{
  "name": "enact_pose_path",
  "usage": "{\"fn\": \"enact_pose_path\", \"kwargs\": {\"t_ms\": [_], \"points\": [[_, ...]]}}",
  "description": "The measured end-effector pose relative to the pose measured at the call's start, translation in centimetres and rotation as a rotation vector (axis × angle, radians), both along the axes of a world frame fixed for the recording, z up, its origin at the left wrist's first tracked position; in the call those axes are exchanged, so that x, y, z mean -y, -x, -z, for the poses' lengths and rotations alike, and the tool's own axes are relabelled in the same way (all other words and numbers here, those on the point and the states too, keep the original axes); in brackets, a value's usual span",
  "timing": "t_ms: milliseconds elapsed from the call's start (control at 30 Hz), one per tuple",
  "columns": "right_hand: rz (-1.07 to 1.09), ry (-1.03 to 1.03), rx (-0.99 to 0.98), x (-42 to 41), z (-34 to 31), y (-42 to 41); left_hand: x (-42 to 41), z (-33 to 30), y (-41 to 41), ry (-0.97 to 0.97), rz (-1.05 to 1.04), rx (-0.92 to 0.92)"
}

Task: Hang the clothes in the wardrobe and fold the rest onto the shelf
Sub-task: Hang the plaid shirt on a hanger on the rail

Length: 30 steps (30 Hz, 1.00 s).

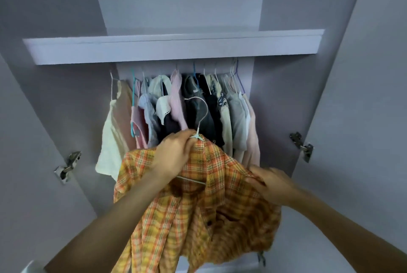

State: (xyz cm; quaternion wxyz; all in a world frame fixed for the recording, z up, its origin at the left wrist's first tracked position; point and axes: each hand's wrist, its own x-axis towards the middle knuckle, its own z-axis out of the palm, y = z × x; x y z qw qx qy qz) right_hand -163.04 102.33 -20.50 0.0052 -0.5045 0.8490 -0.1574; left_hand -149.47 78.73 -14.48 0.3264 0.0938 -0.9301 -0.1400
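An orange and yellow plaid shirt [198,211] hangs on a pale wire hanger [199,116] in front of the open wardrobe. My left hand [174,153] grips the hanger's neck and the shirt's collar, with the hook sticking up above it. My right hand [273,182] pinches the shirt's right shoulder. Behind them several garments [176,105] hang in a row on hangers; the rail itself is hidden behind the shelf [171,49] above them.
Both wardrobe doors stand open, the left door [33,140] and the right door [356,118], with metal hinges [68,163] on the side walls. The hanging clothes are packed closely; a cream top [114,131] hangs at the far left.
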Motion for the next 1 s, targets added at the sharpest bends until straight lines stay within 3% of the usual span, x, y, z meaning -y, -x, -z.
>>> {"fn": "enact_pose_path", "kwargs": {"t_ms": [200, 367, 467, 667, 833, 1000], "points": [[0.271, -0.019, -0.051, -7.3, -1.3, 0.5, -4.0, 2.4, 6.7, -0.072, 0.102, 0.233], [0.607, -0.225, -0.039, -11.9, -1.3, -0.1, -6.4, 4.3, 10.1, -0.031, 0.153, 0.612], [0.799, -0.314, 0.004, -13.6, -1.9, -0.4, -7.3, 5.0, 11.5, -0.006, 0.193, 0.713], [1.03, -0.318, -0.051, -12.6, -3.9, -0.7, -7.9, 5.8, 12.9, 0.028, 0.22, 0.765], [1.091, -0.246, -0.111, -10.1, -5.1, -0.3, -7.2, 5.6, 13.2, 0.096, 0.256, 0.737], [1.066, -0.045, -0.199, -7.6, -5.5, 2.1, -5.9, 4.1, 14.8, 0.163, 0.27, 0.656]]}}
